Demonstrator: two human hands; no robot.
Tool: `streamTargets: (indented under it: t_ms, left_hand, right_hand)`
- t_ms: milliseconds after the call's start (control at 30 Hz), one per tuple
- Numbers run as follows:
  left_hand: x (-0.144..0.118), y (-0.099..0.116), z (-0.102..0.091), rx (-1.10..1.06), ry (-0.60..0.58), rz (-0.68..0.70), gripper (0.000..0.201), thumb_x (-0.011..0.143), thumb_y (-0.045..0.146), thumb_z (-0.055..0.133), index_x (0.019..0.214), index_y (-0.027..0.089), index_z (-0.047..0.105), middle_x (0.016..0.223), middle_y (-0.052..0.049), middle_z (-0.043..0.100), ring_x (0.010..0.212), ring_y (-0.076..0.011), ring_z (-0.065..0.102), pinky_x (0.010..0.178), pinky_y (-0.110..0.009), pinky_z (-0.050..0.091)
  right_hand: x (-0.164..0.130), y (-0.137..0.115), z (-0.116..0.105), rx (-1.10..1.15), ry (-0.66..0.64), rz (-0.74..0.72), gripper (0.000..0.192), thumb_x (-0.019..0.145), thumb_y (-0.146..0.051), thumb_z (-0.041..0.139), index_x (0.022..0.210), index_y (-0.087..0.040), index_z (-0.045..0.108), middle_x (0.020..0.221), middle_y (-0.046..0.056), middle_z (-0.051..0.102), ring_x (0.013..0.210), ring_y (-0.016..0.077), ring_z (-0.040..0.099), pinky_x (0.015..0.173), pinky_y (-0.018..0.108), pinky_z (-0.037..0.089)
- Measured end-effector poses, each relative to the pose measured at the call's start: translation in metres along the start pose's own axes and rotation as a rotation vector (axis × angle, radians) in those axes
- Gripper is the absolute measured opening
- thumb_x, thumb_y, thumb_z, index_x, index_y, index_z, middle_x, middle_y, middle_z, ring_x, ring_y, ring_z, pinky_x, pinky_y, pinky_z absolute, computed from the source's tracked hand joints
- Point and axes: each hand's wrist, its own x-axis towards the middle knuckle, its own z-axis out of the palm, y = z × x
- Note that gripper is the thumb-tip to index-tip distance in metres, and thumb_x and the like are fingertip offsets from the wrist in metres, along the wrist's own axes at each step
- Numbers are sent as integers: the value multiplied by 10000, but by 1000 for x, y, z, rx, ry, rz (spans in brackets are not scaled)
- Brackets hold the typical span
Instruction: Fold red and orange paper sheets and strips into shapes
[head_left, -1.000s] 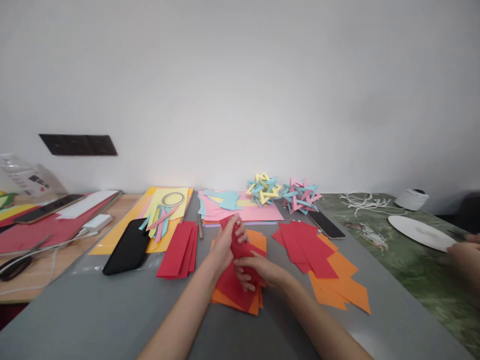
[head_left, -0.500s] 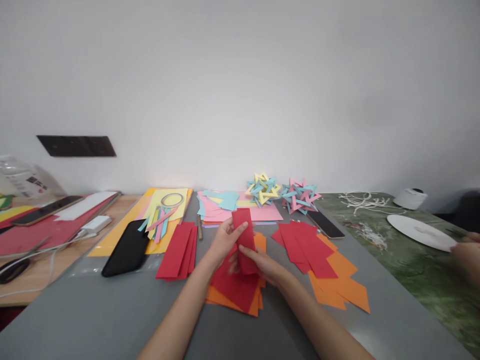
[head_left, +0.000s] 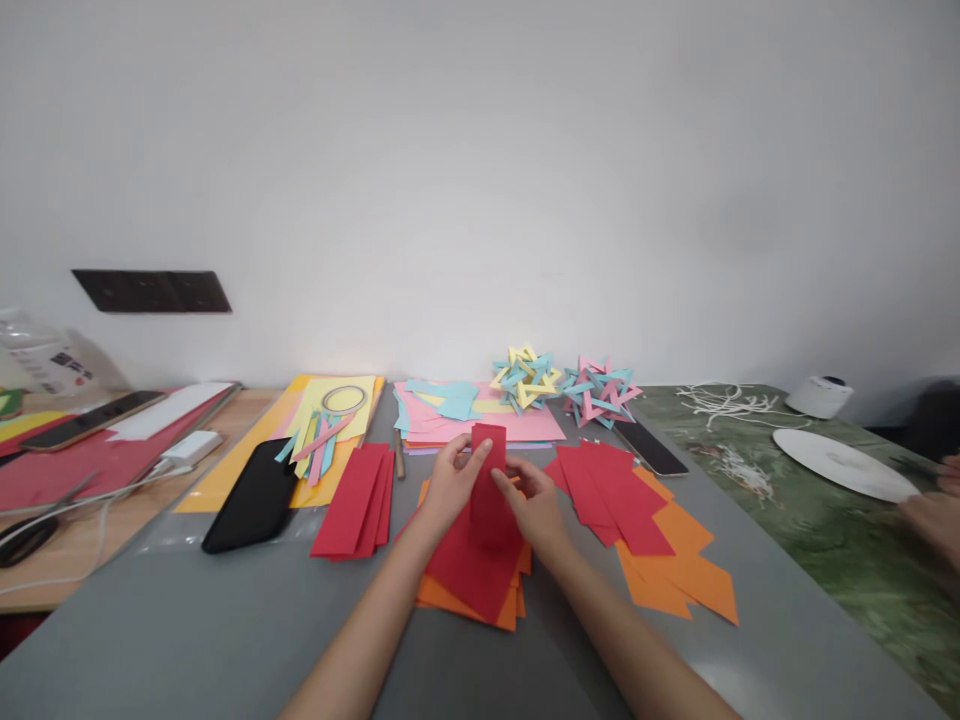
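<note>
Hands at the centre of a grey tabletop (head_left: 225, 640): left hand (head_left: 450, 485) and right hand (head_left: 536, 505) close together, both gripping one red strip (head_left: 489, 480) held upright between them, left fingers curled round its 9 o'clock edge, right fingers closed on its 3 o'clock edge. Strip raised just above a mixed stack of red and orange sheets (head_left: 469, 585), which lies under the wrists. At 9 o'clock of the hands, a pile of red strips (head_left: 354, 500); beyond it, a black phone (head_left: 251, 495) resting partly on yellow paper (head_left: 225, 470), with pastel strips (head_left: 319, 445) and a tape ring (head_left: 345, 398) at about 10 o'clock. At 12 o'clock, pink sheets (head_left: 517, 425) with blue scraps (head_left: 450, 400); behind these, near the wall, a yellow-blue star (head_left: 526, 376) just beside a pink-blue star (head_left: 601, 390). At 3 o'clock, loose red and orange pieces (head_left: 645, 530) fanned over the tabletop, and a second phone (head_left: 649, 447) at about 2 o'clock. Farther toward 3 o'clock, on a green marbled surface (head_left: 825, 540), a white plate (head_left: 844, 463), white cord (head_left: 724, 402) and a white roll (head_left: 823, 396). Another person's hand (head_left: 934, 515) enters at the 3 o'clock edge, near the plate; what it holds cannot be told. At the far 9 o'clock side, red paper (head_left: 82, 465), a third phone (head_left: 94, 418), a white charger (head_left: 191, 447) and scissors (head_left: 30, 528).
</note>
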Motion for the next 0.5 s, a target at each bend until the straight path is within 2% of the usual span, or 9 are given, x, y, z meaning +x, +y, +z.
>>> streamTargets:
  t_ms: [200,333,500]
  left_hand:
    - [1,2,-2,-26,57,15,208,636,336,621,604,143,550,612,12,572,556,-93,524,521,-181,388]
    - [0,-2,0,-58,84,-6,195,605,321,649,615,145,565,609,16,581,512,-81,519,472,-172,380]
    - [0,-3,0,-117,44,-51,233,604,346,643,711,148,582,665,-6,607,535,-95,538,452,-175,408]
  right_hand:
    - [-1,-11,-5,-67,-4,-70,248,728,-349,531,877,-163,599,881,57,595,729,156,542,629,257,434]
    - [-8,-16,-1,-85,33,-58,238,751,-343,500,877,-165,595,850,47,595,721,152,539,642,255,433]
    - [-8,-15,2,-37,114,-25,248,748,-364,497,852,-159,590,805,47,600,715,160,542,620,250,435]
